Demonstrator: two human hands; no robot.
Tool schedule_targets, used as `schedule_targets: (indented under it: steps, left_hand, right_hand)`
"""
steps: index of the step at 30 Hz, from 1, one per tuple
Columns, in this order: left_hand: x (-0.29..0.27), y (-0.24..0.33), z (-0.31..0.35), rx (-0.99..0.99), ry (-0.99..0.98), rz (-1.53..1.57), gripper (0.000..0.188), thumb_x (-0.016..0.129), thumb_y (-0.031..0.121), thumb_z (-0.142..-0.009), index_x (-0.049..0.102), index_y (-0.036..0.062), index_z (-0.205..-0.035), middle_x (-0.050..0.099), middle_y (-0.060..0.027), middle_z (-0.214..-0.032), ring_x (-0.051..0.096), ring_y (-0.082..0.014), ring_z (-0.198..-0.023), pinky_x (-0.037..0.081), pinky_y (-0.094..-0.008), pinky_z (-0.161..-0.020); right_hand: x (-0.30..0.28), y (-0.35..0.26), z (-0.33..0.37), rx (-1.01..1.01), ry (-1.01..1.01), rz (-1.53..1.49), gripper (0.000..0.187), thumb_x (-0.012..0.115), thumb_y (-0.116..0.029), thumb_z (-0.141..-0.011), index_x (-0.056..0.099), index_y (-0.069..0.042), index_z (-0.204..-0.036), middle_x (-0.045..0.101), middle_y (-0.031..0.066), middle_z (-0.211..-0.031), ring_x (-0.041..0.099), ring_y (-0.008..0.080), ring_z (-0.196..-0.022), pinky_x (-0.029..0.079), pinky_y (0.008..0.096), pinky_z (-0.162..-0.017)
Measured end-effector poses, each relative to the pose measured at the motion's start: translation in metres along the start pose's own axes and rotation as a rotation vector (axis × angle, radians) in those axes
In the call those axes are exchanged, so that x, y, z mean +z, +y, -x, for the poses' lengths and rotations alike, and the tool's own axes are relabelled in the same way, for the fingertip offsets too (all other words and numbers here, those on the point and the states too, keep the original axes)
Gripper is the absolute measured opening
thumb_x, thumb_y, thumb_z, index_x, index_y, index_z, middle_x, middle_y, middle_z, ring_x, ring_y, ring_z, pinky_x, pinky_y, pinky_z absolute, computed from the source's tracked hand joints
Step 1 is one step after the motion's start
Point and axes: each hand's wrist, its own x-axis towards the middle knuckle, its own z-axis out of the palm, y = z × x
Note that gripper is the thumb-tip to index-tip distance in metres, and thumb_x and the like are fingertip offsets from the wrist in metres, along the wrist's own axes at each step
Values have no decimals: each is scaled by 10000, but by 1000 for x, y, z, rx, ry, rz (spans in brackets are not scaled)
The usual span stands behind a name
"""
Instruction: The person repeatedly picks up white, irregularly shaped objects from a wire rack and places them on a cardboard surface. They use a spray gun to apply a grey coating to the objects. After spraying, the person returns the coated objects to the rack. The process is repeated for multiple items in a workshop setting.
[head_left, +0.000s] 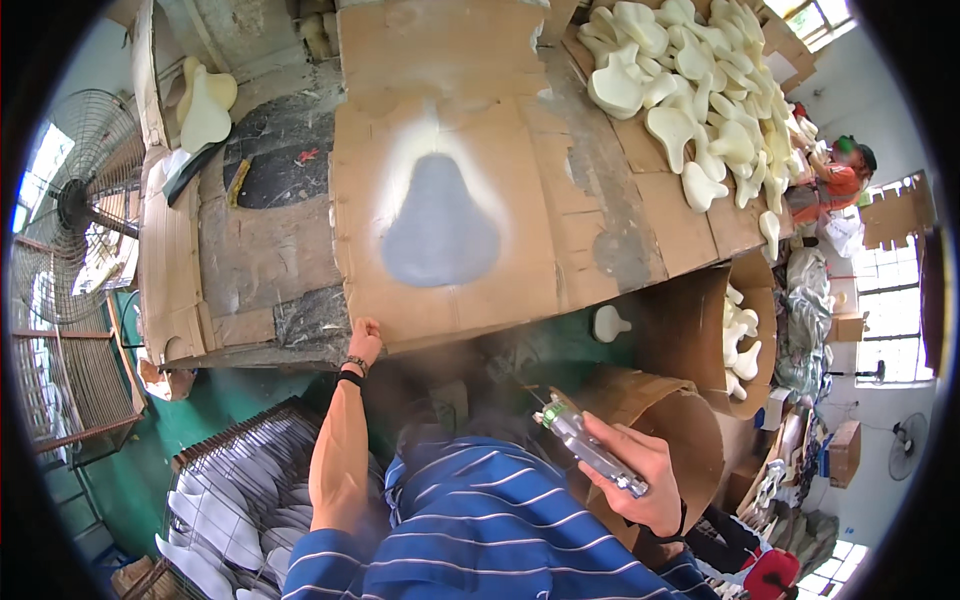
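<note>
My left hand [367, 341] is at the front edge of the cardboard-covered table [450, 335], its fingers curled together; whether they pinch anything is hidden. In my right hand [645, 480] is a metal spray gun [590, 447] with a green part at its front end, held in front of my body below the table edge. On the cardboard ahead of me lies a grey saddle-shaped patch [440, 230], ringed by pale overspray. I cannot tell whether it is a separate piece or a mark on the cardboard.
Cream foam saddle pads [690, 90] are heaped at the table's far right, and two pads [207, 108] stand far left. Cardboard drums [680, 335] stand at right, one holding pads. A wire rack of pale pieces [230, 510] is lower left, a fan [75, 205] left. Another person [835, 180] works far right.
</note>
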Motion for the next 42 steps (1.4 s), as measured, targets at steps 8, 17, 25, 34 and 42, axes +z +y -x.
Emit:
schedule_targets:
  steps: [8, 17, 25, 34, 42]
  left_hand:
    - [1, -2, -3, -22, 15, -12, 266, 494, -53, -788, 551, 71, -1016, 544, -26, -801, 543, -153, -748, 450, -294, -711]
    - [1, -13, -7, 75, 24, -46, 300, 469, -99, -781, 513, 68, -1027, 502, -27, -801, 510, -142, -672, 439, -298, -570]
    - [2, -6, -1, 33, 45, -48, 210, 470, -69, -822, 547, 58, -971, 543, -43, -802, 531, -155, -741, 448, -286, -714]
    - [0, -4, -6, 10, 23, -52, 209, 465, -62, -828, 548, 59, -978, 552, -42, -803, 541, -164, -746, 453, -293, -711]
    - [3, -5, -5, -47, 39, -46, 225, 468, -50, -827, 558, 65, -998, 555, -33, -817, 546, -150, -773, 454, -286, -730]
  right_hand:
    - [7, 6, -38, -134, 131, 55, 545, 744, 61, -753, 622, 13, -1282, 669, 157, -877, 650, 254, -709, 505, 298, -656]
    - [9, 22, -53, -168, 290, 47, 532, 708, 82, -798, 591, 29, -1314, 675, 153, -901, 658, 228, -712, 524, 317, -647]
    - [-5, 19, -34, 82, 213, 69, 443, 712, 6, -818, 640, 37, -1255, 717, 172, -971, 686, 221, -784, 526, 298, -717]
    - [4, 17, -44, -137, 281, 25, 552, 728, 89, -769, 606, 19, -1304, 679, 156, -887, 670, 250, -743, 525, 314, -667]
    - [-2, 15, -46, -143, 290, 42, 529, 728, 77, -778, 613, 22, -1291, 668, 141, -864, 641, 211, -672, 508, 297, -598]
